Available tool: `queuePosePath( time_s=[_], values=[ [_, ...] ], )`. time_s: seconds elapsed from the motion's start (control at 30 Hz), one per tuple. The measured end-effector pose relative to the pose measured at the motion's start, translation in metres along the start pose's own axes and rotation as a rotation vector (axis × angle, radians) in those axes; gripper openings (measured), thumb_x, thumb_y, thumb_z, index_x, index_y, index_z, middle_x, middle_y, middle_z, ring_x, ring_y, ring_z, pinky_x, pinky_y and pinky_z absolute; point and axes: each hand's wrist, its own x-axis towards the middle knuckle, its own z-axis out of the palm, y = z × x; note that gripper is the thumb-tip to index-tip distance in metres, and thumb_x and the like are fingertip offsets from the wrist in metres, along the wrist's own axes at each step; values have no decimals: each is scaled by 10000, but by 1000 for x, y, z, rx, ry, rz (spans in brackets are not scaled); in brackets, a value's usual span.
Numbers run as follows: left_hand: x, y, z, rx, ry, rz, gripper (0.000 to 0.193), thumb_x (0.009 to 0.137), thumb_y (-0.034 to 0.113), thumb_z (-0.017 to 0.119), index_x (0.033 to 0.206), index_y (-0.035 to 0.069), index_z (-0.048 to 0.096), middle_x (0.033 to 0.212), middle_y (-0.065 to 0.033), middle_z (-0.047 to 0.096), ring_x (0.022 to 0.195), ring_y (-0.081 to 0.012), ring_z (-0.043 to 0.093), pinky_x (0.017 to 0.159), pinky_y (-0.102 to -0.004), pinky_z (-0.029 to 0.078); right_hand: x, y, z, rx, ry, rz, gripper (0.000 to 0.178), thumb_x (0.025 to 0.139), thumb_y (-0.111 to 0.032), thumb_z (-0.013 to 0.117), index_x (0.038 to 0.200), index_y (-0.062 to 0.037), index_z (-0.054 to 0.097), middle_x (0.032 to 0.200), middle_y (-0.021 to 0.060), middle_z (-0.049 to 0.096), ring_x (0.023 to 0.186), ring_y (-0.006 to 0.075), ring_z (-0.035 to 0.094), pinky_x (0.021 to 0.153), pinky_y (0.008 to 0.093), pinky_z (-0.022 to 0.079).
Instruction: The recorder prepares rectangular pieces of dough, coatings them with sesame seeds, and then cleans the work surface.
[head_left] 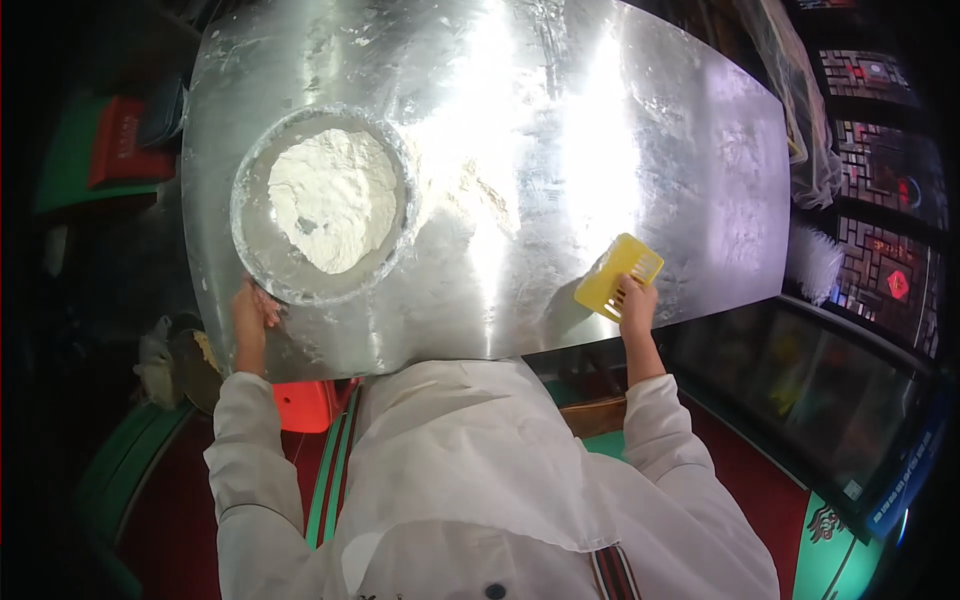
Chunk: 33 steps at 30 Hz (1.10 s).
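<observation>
A wide round metal bowl stands on the left part of the steel table, with a heap of white flour inside. Beside the bowl's near left rim is my left hand, its fingers loosely bent and apart, with nothing visible in them. I cannot tell whether it touches the rim. On the right, my right hand grips a yellow plastic dough scraper by its slotted end. The scraper is tilted near the table's front edge and casts a shadow on the metal.
Loose flour is scattered over the shiny steel table, mostly right of the bowl. Below the front edge is a red stool. A dark glass-fronted cabinet stands at the right, near a white bristly object. A red box lies far left.
</observation>
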Motion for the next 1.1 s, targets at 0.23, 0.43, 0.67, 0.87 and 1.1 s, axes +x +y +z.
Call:
queuePosePath(
  time_s=[0.23, 0.43, 0.67, 0.87, 1.1],
  values=[
    [7, 1, 14, -86, -46, 125, 551, 963, 493, 414, 670, 44, 539, 526, -121, 567, 348, -178, 478, 320, -281, 365, -20, -74, 208, -199, -322, -366, 286, 818, -181, 583, 831, 102, 622, 685, 207, 623, 638, 256, 651, 657, 419, 535],
    [1, -13, 5, -167, -60, 104, 519, 969, 458, 417, 665, 51, 522, 510, -118, 551, 333, -184, 472, 309, -289, 370, -8, -51, 80, -69, -311, -136, 227, 845, -184, 596, 916, 24, 651, 765, 79, 645, 624, 148, 610, 564, 292, 495],
    [5, -14, 1, -94, -21, 60, 524, 971, 451, 416, 671, 35, 521, 491, -116, 536, 330, -195, 477, 306, -293, 379, 90, -50, 16, -63, -34, -80, 179, 798, -75, 563, 943, 7, 632, 742, 61, 605, 590, 143, 594, 514, 282, 494],
    [12, -11, 4, -78, -78, 117, 525, 968, 450, 400, 677, 31, 527, 497, -124, 549, 329, -198, 482, 292, -290, 366, 79, -123, 243, -233, -368, -423, 238, 785, -135, 597, 864, 85, 645, 714, 147, 654, 616, 186, 649, 545, 337, 522],
    [9, -12, 4, -88, -64, 87, 535, 971, 451, 368, 702, 18, 534, 482, -109, 520, 331, -194, 472, 302, -293, 387, 7, -153, 239, -298, -516, -505, 286, 831, -206, 599, 869, 76, 632, 770, 181, 657, 693, 240, 651, 653, 354, 528]
  ],
)
